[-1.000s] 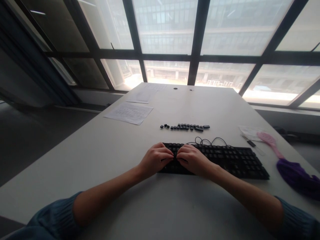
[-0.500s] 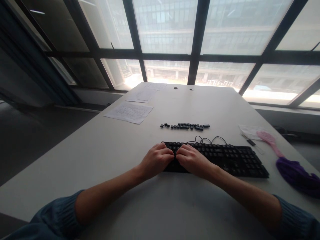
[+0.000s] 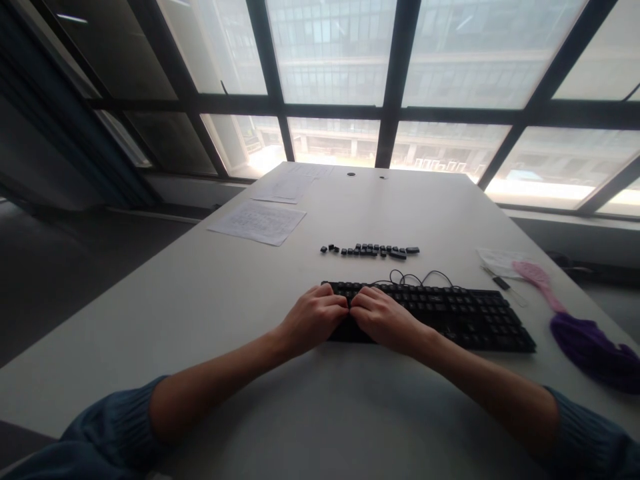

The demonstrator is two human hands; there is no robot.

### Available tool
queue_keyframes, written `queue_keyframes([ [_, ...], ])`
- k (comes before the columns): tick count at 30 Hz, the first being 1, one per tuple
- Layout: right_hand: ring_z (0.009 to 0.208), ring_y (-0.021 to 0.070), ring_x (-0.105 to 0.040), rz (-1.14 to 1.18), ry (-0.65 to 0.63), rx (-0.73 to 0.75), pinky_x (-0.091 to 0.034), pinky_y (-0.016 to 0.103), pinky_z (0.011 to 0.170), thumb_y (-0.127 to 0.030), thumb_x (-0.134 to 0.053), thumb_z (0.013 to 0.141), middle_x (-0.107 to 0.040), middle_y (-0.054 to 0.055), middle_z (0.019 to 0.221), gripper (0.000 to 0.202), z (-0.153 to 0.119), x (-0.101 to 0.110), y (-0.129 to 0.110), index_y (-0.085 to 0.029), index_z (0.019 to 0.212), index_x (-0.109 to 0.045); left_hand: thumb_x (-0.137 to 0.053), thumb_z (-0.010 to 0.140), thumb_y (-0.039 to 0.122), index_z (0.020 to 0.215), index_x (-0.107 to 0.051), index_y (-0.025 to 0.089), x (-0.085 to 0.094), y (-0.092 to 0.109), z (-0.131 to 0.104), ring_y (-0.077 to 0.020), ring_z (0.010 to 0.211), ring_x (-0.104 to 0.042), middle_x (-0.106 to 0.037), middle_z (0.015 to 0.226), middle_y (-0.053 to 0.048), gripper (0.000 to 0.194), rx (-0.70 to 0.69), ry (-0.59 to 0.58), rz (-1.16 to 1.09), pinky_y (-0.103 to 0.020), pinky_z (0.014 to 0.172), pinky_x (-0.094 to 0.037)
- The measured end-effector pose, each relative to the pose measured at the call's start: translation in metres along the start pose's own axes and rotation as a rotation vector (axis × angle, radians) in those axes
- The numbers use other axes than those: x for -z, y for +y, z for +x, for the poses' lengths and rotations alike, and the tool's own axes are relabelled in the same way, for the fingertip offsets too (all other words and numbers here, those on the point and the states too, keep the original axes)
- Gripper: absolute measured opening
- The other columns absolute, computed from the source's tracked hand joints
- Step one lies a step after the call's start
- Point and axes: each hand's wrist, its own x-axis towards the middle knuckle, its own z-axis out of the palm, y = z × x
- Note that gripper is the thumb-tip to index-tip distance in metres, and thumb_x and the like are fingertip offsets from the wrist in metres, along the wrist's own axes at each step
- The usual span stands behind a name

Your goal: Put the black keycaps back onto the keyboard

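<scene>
A black keyboard lies across the table, its left part under both hands. My left hand rests over the keyboard's left end with its fingers curled and pressed together. Close beside it, my right hand is closed in the same way, the fingertips of the two hands almost meeting. Whatever the fingertips grip, if anything, is hidden beneath the knuckles. Beyond the keyboard, several loose black keycaps lie in rough rows.
A thin black cable loops behind the keyboard. To the right lie a pink brush-like object, a purple cloth, and a small tool with a dark part. Printed papers lie at the back left of the white table.
My right hand has shifted very slightly left, closer to my left hand. The view has tilted a little; the keycaps and keyboard lie as before.
</scene>
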Motion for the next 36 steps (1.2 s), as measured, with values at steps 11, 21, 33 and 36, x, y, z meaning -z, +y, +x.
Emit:
queue_keyframes([
  [11,0.084,0.0194,-0.060,0.239,0.095,-0.057,-0.053,0.032,0.081,-0.009,-0.057,0.095,-0.068,0.008,0.087,0.020,0.005,0.000,0.008,-0.016,0.081,-0.069,-0.067,0.092,0.022,0.087,-0.078,0.022,-0.005,-0.011,-0.001,-0.0164,0.077,-0.061,-0.078,0.094,-0.001,0.012,0.165,0.003,-0.282,-0.029,0.078,-0.052],
  [21,0.085,0.0194,-0.060,0.223,0.155,-0.055,-0.054,0.033,0.080,-0.009,-0.056,0.095,-0.068,0.008,0.090,0.018,0.000,-0.007,0.006,-0.017,0.085,-0.069,-0.060,0.097,0.023,0.081,-0.076,0.022,-0.005,-0.008,-0.002,-0.0164,0.077,-0.056,-0.077,0.093,-0.002,0.023,0.016,0.055,-0.116,-0.028,0.073,-0.049],
  [33,0.083,0.0196,-0.057,0.159,0.137,-0.034,-0.053,0.034,0.080,-0.009,-0.054,0.095,-0.065,0.007,0.088,0.017,-0.001,-0.007,0.006,-0.017,0.086,-0.066,-0.060,0.098,0.026,0.089,-0.077,0.022,-0.007,-0.012,-0.004,-0.0169,0.079,-0.060,-0.077,0.096,-0.004,0.019,-0.022,0.042,-0.099,-0.031,0.076,-0.051],
  [36,0.084,0.0200,-0.056,0.134,0.106,-0.019,-0.053,0.035,0.082,-0.009,-0.053,0.096,-0.065,0.008,0.089,0.018,-0.001,-0.006,0.005,-0.017,0.085,-0.065,-0.063,0.096,0.025,0.088,-0.077,0.021,-0.008,-0.013,-0.004,-0.0171,0.080,-0.059,-0.077,0.097,-0.003,0.017,0.003,0.048,-0.128,-0.032,0.079,-0.052],
])
